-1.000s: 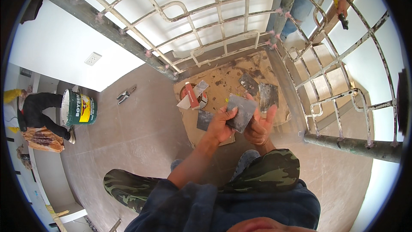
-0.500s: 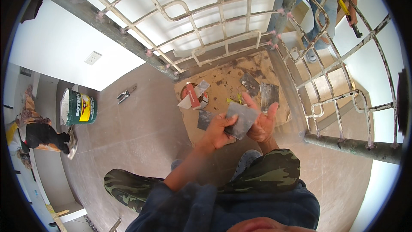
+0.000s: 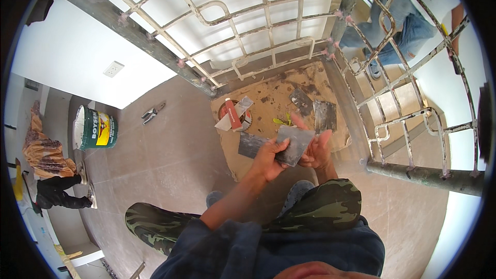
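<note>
My left hand (image 3: 268,159) grips a dark grey, squarish sheet like sandpaper (image 3: 295,141), thumb on top and fingers underneath. Behind the sheet's right edge is my right hand (image 3: 320,156), its thumb raised apart and its fingers stretched out, partly hidden by the sheet. Below both hands lies stained cardboard (image 3: 268,90). Another dark sheet (image 3: 250,143) rests beside my left hand, and two worn, blotched dark pieces (image 3: 325,117) lie beyond my right hand. A small yellow-green item (image 3: 280,120) is just past the held sheet. A can (image 3: 247,121) has a red tube-like item (image 3: 233,113) across its top.
A metal grille (image 3: 266,5) with chipped whitish paint rises ahead and right, joined to thick dark pipes (image 3: 423,176). Pliers (image 3: 153,113) and a green bucket (image 3: 98,128) are on the left floor. One person (image 3: 413,33) stands behind the grille; another (image 3: 57,191) is far left.
My hands have shifted the grey sheet slightly right, turning it more level. Beyond the grille, the person has moved right with the yellow-handled tool. The person at far left has changed posture.
</note>
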Tool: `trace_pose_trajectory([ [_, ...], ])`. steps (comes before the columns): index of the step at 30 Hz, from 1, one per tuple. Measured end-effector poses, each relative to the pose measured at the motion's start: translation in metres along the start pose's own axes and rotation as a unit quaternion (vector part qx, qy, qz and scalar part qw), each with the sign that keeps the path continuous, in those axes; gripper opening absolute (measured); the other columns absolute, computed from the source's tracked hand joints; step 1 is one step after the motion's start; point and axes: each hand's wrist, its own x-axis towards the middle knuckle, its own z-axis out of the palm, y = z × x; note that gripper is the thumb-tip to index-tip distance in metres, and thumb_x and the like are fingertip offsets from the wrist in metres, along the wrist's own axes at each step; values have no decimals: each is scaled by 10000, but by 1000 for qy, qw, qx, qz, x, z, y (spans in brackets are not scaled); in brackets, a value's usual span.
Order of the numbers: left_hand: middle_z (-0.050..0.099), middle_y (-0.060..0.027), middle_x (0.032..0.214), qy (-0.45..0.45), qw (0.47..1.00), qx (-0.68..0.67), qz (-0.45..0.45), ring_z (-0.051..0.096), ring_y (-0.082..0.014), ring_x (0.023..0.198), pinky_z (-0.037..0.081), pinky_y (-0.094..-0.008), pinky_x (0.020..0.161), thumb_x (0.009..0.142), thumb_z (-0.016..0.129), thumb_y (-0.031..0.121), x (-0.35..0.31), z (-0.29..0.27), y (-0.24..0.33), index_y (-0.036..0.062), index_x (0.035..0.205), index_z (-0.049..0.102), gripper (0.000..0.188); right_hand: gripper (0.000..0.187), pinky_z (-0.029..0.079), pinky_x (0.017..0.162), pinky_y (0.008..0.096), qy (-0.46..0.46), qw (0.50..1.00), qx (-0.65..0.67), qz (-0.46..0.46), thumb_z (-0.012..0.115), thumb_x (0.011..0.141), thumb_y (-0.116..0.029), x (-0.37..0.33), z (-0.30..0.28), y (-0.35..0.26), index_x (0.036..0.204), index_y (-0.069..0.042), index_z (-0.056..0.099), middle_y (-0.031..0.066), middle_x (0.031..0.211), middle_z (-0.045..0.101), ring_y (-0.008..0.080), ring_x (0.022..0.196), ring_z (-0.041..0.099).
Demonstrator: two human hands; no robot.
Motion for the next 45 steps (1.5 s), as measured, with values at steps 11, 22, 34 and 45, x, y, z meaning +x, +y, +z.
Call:
trace_pose_trajectory([
  [11,647,-50,910,4,998,11,68,601,-126,675,402,-254,497,959,580,165,-5,2,16,52,1080,576,165,875,490,665,321,-25,927,-372,-33,633,899,-374,2,-6,-7,1560,-171,98,80,1355,514,205,743,603],
  [22,638,-31,882,30,992,74,98,596,-123,672,421,-281,496,962,580,144,-15,15,15,63,1095,581,155,415,465,934,421,88,691,-714,-66,531,842,-24,7,2,2,1252,-65,582,223,1260,590,405,1168,553],
  [34,641,-50,960,10,993,42,112,614,-153,778,463,-310,638,960,576,134,-13,8,23,46,1126,567,189,431,467,926,426,118,733,-669,-24,559,849,-85,2,-1,2,1279,-46,546,211,1194,619,405,1114,583],
  [45,642,-29,894,39,993,67,92,608,-132,691,442,-284,531,964,578,145,-16,18,13,67,1086,573,145,426,452,962,417,62,652,-738,-162,551,874,-70,7,8,4,1299,-63,552,198,1259,600,385,1188,559],
])
